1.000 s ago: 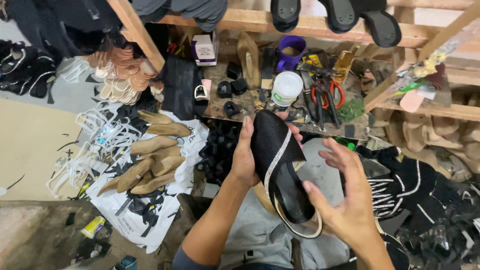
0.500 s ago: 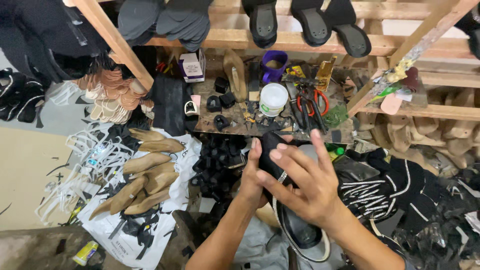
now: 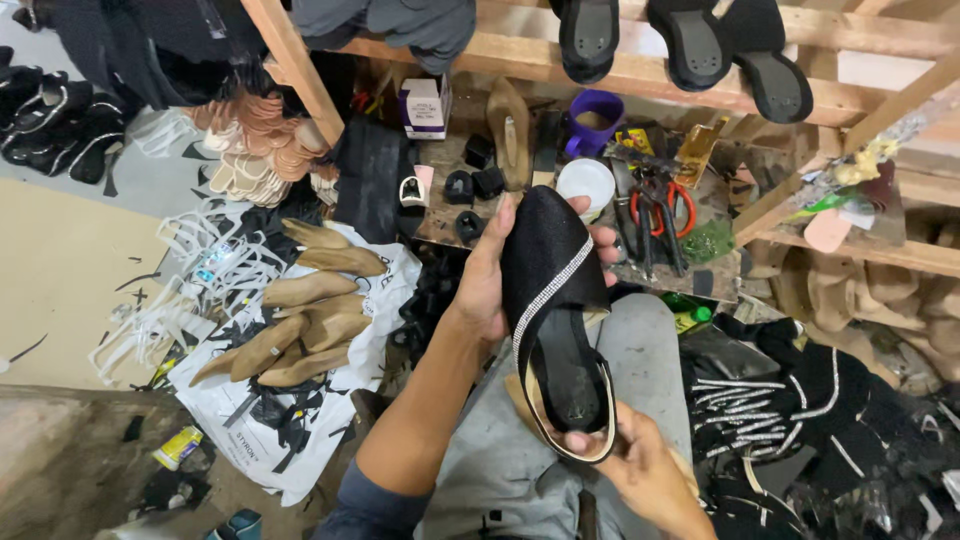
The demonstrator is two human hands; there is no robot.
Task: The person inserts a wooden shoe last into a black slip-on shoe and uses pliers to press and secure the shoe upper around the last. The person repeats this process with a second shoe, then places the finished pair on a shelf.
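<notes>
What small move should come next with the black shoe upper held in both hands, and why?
Probably press the heel edge down with the right hand. The left hand already grips the toe of the black shoe upper, steadying it over the lap, while the right pinches the back rim, where the tan lining edge shows.

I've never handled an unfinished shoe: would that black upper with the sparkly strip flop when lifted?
Probably not: the black shoe upper keeps its shape between the left hand and right hand, so it seems stretched over a form. Likely light. Its rhinestone strip may snag.
</notes>
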